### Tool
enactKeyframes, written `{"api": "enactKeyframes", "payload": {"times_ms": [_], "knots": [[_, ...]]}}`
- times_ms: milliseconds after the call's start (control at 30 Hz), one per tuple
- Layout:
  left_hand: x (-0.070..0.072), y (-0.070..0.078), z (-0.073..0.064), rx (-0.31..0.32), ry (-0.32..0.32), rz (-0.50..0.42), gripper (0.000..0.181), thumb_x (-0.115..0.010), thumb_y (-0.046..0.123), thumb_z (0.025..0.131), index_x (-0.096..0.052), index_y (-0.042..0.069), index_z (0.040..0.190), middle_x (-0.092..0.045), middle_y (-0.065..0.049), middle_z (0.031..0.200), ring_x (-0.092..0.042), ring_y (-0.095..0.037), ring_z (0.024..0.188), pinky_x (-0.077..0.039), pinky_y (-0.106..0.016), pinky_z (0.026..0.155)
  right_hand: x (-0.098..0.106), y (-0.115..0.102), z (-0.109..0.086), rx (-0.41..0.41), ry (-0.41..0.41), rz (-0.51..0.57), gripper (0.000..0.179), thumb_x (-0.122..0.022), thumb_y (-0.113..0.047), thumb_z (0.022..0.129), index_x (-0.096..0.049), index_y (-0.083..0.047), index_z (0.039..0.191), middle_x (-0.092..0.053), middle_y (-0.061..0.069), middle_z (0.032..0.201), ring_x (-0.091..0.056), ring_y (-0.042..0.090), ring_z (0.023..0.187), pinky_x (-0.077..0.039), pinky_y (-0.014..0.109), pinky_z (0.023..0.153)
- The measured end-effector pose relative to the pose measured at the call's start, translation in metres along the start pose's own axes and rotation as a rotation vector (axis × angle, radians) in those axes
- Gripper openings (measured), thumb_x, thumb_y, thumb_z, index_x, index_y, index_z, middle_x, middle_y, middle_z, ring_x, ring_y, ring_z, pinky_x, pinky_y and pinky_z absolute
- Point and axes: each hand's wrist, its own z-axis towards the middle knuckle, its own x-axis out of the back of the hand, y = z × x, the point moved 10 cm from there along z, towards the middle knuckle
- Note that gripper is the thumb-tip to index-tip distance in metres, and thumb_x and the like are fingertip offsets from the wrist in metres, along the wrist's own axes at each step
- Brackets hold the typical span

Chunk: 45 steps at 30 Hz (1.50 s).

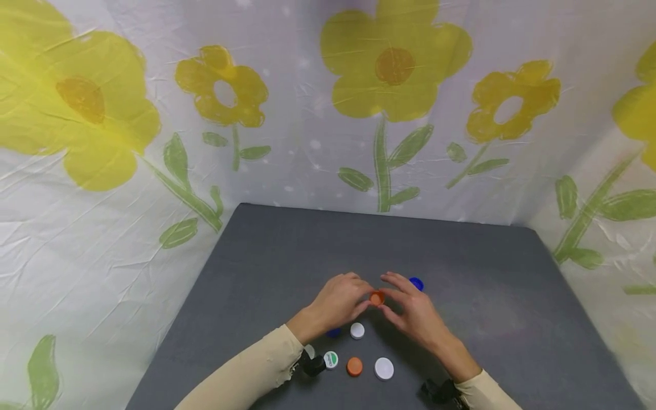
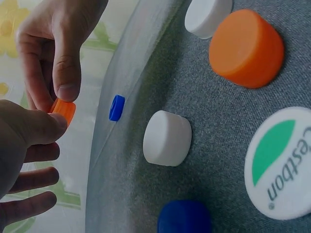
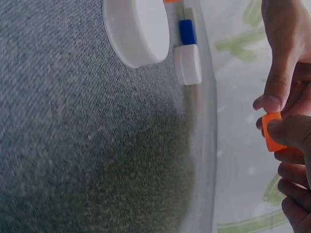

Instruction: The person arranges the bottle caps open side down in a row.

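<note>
An orange bottle cap (image 1: pixel 377 298) is held up over the table between both hands, its hollow side facing the head view. My left hand (image 1: pixel 342 299) pinches it from the left with thumb and finger. From the other side my right hand (image 1: pixel 416 314) pinches the same cap. In the left wrist view the two thumbs press on the orange cap (image 2: pixel 65 110), and the lower hand's other fingers stick out straight. The right wrist view shows the orange cap (image 3: pixel 273 132) partly covered by a thumb. A blue cap (image 1: pixel 417 283) lies just behind my right hand.
Nearer on the grey table (image 1: pixel 492 273) lie a small white cap (image 1: pixel 357 331), a second orange cap (image 1: pixel 354 367), a larger white cap (image 1: pixel 384 369) and a white cap with a green leaf (image 1: pixel 331 360). Another blue cap (image 1: pixel 334 332) is partly hidden by my left wrist.
</note>
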Motion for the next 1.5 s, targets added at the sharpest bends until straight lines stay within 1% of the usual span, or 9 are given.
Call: {"api": "enactKeyframes", "payload": {"times_ms": [300, 533, 700, 833, 1033, 1133, 1300, 1400, 1500], "knots": [[0.002, -0.003, -0.009, -0.009, 0.072, -0.054, 0.031, -0.082, 0.028, 0.1, -0.078, 0.014, 0.127, -0.081, 0.0, 0.124, -0.074, -0.018, 0.114, -0.061, -0.037, 0.097, 0.002, 0.002, 0.001, -0.042, 0.022, 0.076, 0.034, -0.095, -0.011, 0.082, -0.082, -0.004, 0.113, -0.074, 0.017, 0.137, -0.069, 0.041, 0.132, -0.06, 0.057, 0.101], [0.015, 0.005, -0.016, -0.11, 0.188, -0.019, 0.036, -0.086, 0.023, 0.096, -0.078, 0.011, 0.128, -0.08, -0.001, 0.128, -0.074, -0.018, 0.114, -0.061, -0.035, 0.094, 0.001, 0.01, 0.0, -0.175, -0.024, 0.174, 0.026, -0.09, -0.016, 0.089, -0.082, -0.01, 0.113, -0.075, 0.011, 0.139, -0.07, 0.036, 0.132, -0.059, 0.057, 0.103], [0.016, 0.009, -0.018, -0.15, 0.202, 0.013, 0.029, -0.086, 0.024, 0.096, -0.081, 0.014, 0.123, -0.081, 0.002, 0.122, -0.074, -0.016, 0.11, -0.061, -0.033, 0.089, -0.004, 0.014, -0.002, -0.226, -0.058, 0.225, 0.016, -0.084, -0.017, 0.094, -0.083, -0.015, 0.11, -0.076, 0.01, 0.14, -0.073, 0.034, 0.128, -0.059, 0.056, 0.101], [0.015, 0.009, -0.021, -0.145, 0.201, -0.018, 0.025, -0.084, 0.024, 0.098, -0.082, 0.014, 0.121, -0.082, 0.002, 0.119, -0.074, -0.016, 0.108, -0.061, -0.033, 0.088, -0.007, 0.014, -0.004, -0.236, -0.072, 0.237, 0.012, -0.079, -0.016, 0.097, -0.083, -0.016, 0.109, -0.076, 0.01, 0.139, -0.073, 0.034, 0.127, -0.059, 0.056, 0.1], [0.012, -0.005, -0.021, -0.024, 0.19, -0.161, 0.019, -0.085, 0.024, 0.097, -0.082, 0.015, 0.113, -0.083, 0.002, 0.107, -0.075, -0.016, 0.1, -0.062, -0.035, 0.084, 0.001, 0.009, -0.003, -0.177, 0.0, 0.198, 0.02, -0.084, -0.014, 0.094, -0.083, -0.014, 0.114, -0.075, 0.008, 0.14, -0.071, 0.034, 0.13, -0.059, 0.054, 0.101], [0.01, -0.014, -0.02, 0.068, 0.16, -0.261, 0.017, -0.083, 0.024, 0.097, -0.083, 0.013, 0.111, -0.084, 0.002, 0.104, -0.077, -0.016, 0.097, -0.063, -0.035, 0.085, 0.007, 0.004, -0.001, -0.114, 0.051, 0.169, 0.032, -0.09, -0.011, 0.087, -0.082, -0.011, 0.117, -0.074, 0.011, 0.14, -0.07, 0.035, 0.131, -0.058, 0.041, 0.107], [0.005, -0.025, -0.019, 0.201, 0.111, -0.487, 0.016, -0.081, 0.021, 0.097, -0.085, 0.01, 0.108, -0.084, -0.001, 0.1, -0.076, -0.013, 0.084, -0.06, -0.026, 0.076, 0.011, -0.004, -0.001, -0.019, 0.094, 0.154, 0.049, -0.095, -0.003, 0.077, -0.079, -0.007, 0.124, -0.071, 0.015, 0.143, -0.067, 0.038, 0.134, -0.039, 0.016, 0.12], [0.0, -0.03, -0.02, 0.258, 0.068, -0.612, 0.015, -0.08, 0.02, 0.098, -0.085, 0.01, 0.107, -0.084, -0.001, 0.098, -0.071, -0.007, 0.076, -0.055, -0.019, 0.068, 0.01, -0.006, -0.001, 0.0, 0.088, 0.155, 0.055, -0.095, -0.002, 0.077, -0.078, -0.006, 0.128, -0.069, 0.015, 0.146, -0.064, 0.038, 0.137, -0.031, 0.012, 0.123], [-0.006, -0.032, -0.02, 0.299, 0.021, -0.705, 0.015, -0.079, 0.022, 0.099, -0.085, 0.01, 0.106, -0.084, 0.0, 0.096, -0.069, -0.002, 0.076, -0.055, -0.018, 0.068, 0.008, -0.007, -0.003, 0.013, 0.082, 0.16, 0.056, -0.096, -0.002, 0.077, -0.077, -0.005, 0.13, -0.069, 0.015, 0.147, -0.063, 0.038, 0.139, -0.029, 0.013, 0.125]]}}
